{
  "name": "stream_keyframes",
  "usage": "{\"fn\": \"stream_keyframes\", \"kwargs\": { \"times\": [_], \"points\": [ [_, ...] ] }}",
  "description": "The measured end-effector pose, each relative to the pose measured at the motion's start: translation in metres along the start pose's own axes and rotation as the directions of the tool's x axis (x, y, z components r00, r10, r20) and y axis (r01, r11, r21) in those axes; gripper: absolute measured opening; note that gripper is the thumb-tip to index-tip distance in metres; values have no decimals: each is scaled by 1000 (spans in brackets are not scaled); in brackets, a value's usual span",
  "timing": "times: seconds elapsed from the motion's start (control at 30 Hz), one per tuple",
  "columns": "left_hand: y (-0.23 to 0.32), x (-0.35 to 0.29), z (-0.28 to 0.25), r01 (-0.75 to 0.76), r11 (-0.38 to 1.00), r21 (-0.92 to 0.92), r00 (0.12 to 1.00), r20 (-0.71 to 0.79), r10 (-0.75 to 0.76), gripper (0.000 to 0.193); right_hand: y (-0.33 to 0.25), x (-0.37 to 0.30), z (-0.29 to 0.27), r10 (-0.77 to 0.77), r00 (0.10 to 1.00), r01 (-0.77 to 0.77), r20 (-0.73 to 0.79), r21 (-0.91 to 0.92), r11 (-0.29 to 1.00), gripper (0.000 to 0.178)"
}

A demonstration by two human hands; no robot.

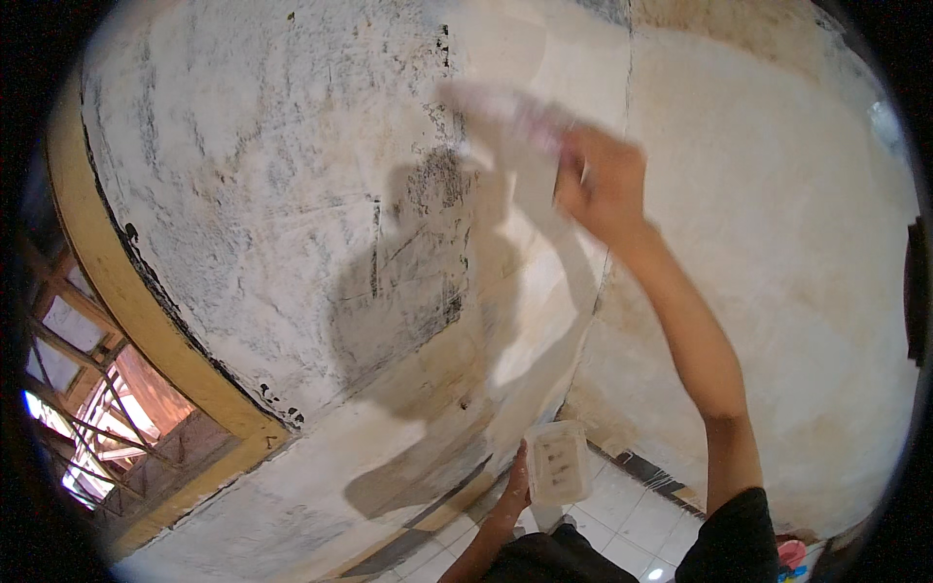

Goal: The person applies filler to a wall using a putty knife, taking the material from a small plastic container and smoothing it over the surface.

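My right hand point(604, 185) is raised in front of the wall, fingers wrapped round what looks like a paintbrush point(510, 109). The brush is pale and smeared by motion. Its tip points left toward the patchy white wall point(262, 194); whether it touches the surface, I cannot tell. Lower down, my left hand point(518, 476) grips the left side of a whitish rectangular plastic tub point(559, 464). A little pale stuff with darker marks shows on the tub's bottom. Dark scuffed patches and bare streaks mark the wall below the brush.
A yellow window frame point(146, 282) with a lattice stands at the left. On the right, a cream wall point(758, 243) meets the white one at a cracked corner. White floor tiles point(632, 515) lie below. Red and blue items point(792, 556) sit at the lower right.
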State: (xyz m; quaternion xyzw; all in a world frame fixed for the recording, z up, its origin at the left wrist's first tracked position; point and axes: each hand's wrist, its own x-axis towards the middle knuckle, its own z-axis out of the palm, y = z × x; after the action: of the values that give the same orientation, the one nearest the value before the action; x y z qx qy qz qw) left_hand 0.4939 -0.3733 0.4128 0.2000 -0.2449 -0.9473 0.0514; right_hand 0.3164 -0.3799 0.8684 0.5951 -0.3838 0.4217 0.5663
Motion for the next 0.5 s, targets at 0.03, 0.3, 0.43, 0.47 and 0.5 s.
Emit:
{"fn": "stream_keyframes", "kwargs": {
  "times": [0.03,0.3,0.43,0.47,0.5],
  "points": [
    [-2,0,-1,-2,1000,2,1000,-1,2,75,10,18,-2,162,986,-164,-27,-82,983,33],
    [1,-3,2,-29,1000,12,999,-28,29,75,3,22,47,181,973,-177,145,-44,983,33],
    [12,-6,3,-50,998,32,997,-58,52,74,-62,-22,25,116,984,-133,138,125,983,36],
    [12,-3,-2,-49,999,7,998,-36,49,75,-64,-18,18,167,973,-181,160,80,980,36],
    [9,1,-3,-24,1000,-6,1000,-3,24,75,-48,-13,12,147,986,-152,80,64,986,37]
  ]
}}
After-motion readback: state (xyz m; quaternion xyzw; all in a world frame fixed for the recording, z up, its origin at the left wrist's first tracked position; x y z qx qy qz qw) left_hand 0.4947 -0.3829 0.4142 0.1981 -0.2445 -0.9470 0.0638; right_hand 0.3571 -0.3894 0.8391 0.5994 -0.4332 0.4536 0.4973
